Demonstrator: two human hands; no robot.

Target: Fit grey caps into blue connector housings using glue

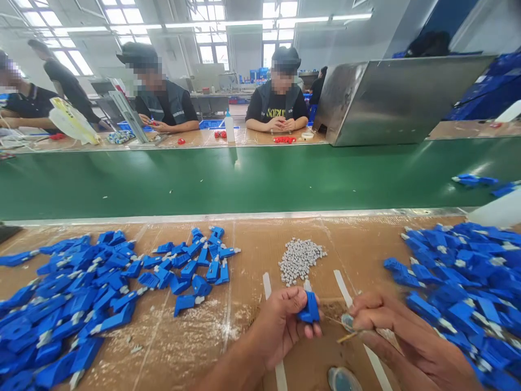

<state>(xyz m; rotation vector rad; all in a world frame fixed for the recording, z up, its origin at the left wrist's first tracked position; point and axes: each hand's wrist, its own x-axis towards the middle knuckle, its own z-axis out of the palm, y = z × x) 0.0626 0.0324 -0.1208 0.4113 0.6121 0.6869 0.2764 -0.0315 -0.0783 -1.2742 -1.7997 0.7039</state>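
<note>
My left hand (279, 328) grips a blue plastic part (311, 309) with a white tip pointing up, held between thumb and fingers. To its right, my right hand (402, 336) is closed on a thin tan stick (345, 338), whose end points toward the blue part without touching it. A second fine line near the fingertips is too blurred to name. A small round dish (344, 379) with greyish-blue contents sits below the hands. Another small round thing (347, 321) shows partly behind the right fingers. Just beyond the hands lies a pile of small grey pieces (301, 259).
Blue parts with white tips form a large heap (77, 298) at left and another (459, 288) at right. White tape strips (343, 288) mark the brown tabletop (195, 347). A green conveyor belt (244, 179) runs across; co-workers sit beyond it, near a metal housing (378, 100).
</note>
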